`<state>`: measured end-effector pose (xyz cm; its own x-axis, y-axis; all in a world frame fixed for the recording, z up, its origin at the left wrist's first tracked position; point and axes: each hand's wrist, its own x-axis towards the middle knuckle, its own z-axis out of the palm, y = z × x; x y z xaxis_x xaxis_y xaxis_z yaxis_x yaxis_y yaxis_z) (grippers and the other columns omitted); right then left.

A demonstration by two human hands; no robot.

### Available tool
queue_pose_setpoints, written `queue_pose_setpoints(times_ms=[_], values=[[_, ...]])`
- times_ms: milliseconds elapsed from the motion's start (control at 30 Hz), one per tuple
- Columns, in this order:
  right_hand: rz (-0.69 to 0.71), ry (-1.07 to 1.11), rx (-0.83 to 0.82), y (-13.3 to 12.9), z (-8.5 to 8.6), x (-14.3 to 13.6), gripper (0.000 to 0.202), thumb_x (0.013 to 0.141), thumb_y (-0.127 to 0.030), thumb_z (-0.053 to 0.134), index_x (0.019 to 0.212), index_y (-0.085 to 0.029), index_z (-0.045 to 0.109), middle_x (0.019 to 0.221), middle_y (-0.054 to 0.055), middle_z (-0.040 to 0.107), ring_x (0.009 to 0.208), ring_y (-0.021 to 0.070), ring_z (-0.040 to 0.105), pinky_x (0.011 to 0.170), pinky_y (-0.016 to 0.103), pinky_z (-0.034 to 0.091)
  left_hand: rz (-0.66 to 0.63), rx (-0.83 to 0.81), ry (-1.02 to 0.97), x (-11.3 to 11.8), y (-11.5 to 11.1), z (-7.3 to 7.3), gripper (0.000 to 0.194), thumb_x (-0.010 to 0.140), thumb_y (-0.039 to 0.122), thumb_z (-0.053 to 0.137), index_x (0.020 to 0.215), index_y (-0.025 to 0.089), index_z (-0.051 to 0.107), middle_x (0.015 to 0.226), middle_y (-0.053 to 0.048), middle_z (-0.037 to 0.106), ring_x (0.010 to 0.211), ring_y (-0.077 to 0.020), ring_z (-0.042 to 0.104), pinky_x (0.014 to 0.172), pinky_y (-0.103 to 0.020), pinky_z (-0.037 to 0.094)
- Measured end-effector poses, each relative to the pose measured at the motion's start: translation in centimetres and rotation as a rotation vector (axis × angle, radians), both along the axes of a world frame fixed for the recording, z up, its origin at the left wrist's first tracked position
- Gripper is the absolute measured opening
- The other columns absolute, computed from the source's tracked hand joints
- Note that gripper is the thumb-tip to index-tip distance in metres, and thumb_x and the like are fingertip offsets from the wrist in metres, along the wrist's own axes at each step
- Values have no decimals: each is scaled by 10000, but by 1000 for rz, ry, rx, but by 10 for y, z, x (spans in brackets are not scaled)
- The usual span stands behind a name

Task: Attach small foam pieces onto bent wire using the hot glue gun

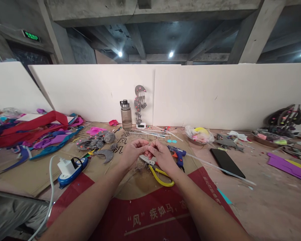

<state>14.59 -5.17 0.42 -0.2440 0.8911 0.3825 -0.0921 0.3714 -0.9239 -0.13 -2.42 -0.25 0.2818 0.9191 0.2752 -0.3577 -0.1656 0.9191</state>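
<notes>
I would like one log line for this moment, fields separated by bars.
left hand, right hand: fingertips close together | held item: not clear | nearest: pliers, on cardboard | beside right hand: glue gun

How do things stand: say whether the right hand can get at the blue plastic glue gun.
Probably yes: the blue plastic glue gun lies just beside the right hand, and nothing seems to cover its grip. That hand sits close against the left hand and would likely part first.

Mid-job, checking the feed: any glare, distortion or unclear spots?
Head view: ceiling lamps glare with halos; forearms look stretched toward the lower edge; detail between the left hand and right hand is too small to tell what, if anything, they hold.
</notes>
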Motion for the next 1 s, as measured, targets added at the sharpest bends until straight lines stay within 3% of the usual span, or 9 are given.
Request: queue_pose_setpoints(times_ms=[167,367,500,700,867,1000], values=[[55,87,-75,-2,1,-4,241,841,-429,563,749,-209,524,689,-1,606,625,142,567,646,310,495,-56,-45,-79,-6,4,3,285,703,361,773,726,110,642,667,-19,622,549,-87,543,548,-239,461],[-123,99,3,-1,1,-5,172,866,-362,505,846,-203,568,714,-6,604,618,134,560,634,287,494,-14,-25,-6,-4,3,3,257,717,346,764,752,109,669,663,-22,637,562,-80,546,544,-205,423],[-230,-84,105,-2,1,-3,111,847,-299,538,885,-212,596,755,-6,619,631,133,553,631,273,474,6,91,161,-2,-1,5,254,757,372,714,758,120,677,646,-30,648,573,-100,547,561,-224,427],[-379,-380,255,0,-7,2,80,836,-252,551,766,-216,565,687,-12,584,646,141,523,617,260,406,232,245,397,-2,-4,6,213,731,329,717,824,143,670,741,-28,665,649,-122,574,589,-232,438],[-300,-421,138,8,-12,6,79,799,-228,560,735,-225,514,599,-35,555,552,136,513,566,261,397,348,384,535,-3,-2,3,152,721,242,707,843,161,671,783,-33,668,719,-143,600,662,-259,462],[-127,-280,-42,9,-9,7,134,798,-261,556,696,-228,476,561,-44,554,520,134,532,545,264,422,268,315,453,-4,-1,2,192,701,213,722,873,155,659,789,-40,674,734,-153,613,684,-275,473]])
